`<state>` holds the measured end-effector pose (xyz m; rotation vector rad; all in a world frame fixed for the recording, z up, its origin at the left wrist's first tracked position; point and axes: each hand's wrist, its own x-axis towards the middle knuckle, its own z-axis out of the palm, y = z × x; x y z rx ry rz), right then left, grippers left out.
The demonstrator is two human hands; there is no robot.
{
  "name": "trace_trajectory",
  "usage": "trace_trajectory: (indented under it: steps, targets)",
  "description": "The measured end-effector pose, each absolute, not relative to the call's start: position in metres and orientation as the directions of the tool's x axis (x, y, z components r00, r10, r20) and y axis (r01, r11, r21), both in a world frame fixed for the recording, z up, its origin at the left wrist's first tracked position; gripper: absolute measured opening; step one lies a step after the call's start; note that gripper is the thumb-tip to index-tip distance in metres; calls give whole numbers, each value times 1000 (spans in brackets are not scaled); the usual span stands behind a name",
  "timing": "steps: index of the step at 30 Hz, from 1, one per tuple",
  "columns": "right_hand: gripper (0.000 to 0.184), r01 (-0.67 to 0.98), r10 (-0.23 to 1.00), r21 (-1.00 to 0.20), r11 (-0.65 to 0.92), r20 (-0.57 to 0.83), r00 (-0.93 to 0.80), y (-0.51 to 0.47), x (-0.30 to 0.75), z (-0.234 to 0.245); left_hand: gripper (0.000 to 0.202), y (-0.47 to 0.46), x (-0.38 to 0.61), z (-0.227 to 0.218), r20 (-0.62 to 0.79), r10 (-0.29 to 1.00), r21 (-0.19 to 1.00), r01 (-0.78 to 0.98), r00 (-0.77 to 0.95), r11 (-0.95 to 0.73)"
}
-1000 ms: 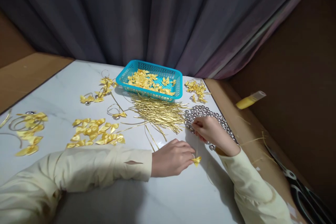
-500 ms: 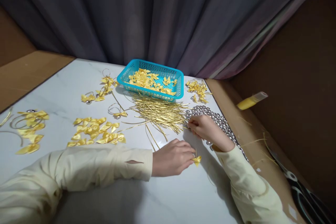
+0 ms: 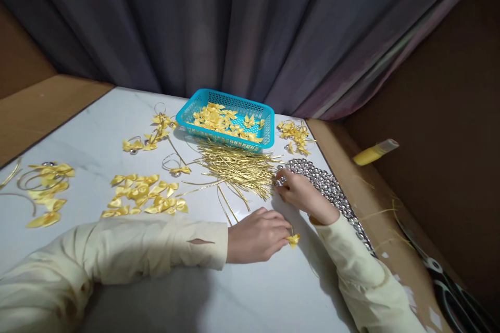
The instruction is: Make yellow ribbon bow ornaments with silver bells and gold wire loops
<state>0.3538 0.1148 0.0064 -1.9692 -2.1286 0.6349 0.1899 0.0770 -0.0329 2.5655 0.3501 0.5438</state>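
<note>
My left hand [image 3: 258, 235] rests on the white table [image 3: 242, 296], its fingers pinched on a small yellow bow [image 3: 292, 240] with a thin gold wire rising from it. My right hand [image 3: 300, 192] reaches forward to the left edge of a heap of silver bells [image 3: 332, 187], where its fingertips pinch one silver bell [image 3: 278, 181]. A pile of gold wire pieces [image 3: 238, 166] lies just left of that hand.
A blue basket [image 3: 261, 114] of yellow bows stands at the back. Loose bows [image 3: 144, 195] lie left of centre, finished bow-and-ring pieces [image 3: 42, 182] at far left and more [image 3: 295, 132] right of the basket. A yellow tube [image 3: 373, 152] and scissors [image 3: 449, 286] sit on the cardboard at right.
My right hand has slid forward and to the left along the bell heap, toward the gold wires. My left hand has kept still with the bow.
</note>
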Motion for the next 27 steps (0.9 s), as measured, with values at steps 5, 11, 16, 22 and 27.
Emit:
trace_trajectory:
  steps: [5, 11, 16, 22, 27]
  targets:
    - [11, 875, 981, -484, 10, -164, -102, 114, 352, 9, 20, 76, 189, -30, 302, 348, 537, 143, 888, -831]
    - [7, 764, 982, -637, -102, -189, -26, 103, 356, 21, 18, 78, 187, -26, 296, 398, 598, 156, 868, -786]
    - [28, 612, 981, -772, -169, -193, 28, 93, 362, 31, 17, 88, 186, -16, 304, 476, 640, 193, 825, -744]
    - [36, 516, 950, -817, -257, -312, -21, 91, 366, 44, 16, 106, 183, -3, 339, 547, 632, 245, 765, -735]
    - [36, 456, 891, -829, -323, -428, -148, 88, 368, 49, 18, 119, 180, -7, 321, 494, 606, 225, 808, -763]
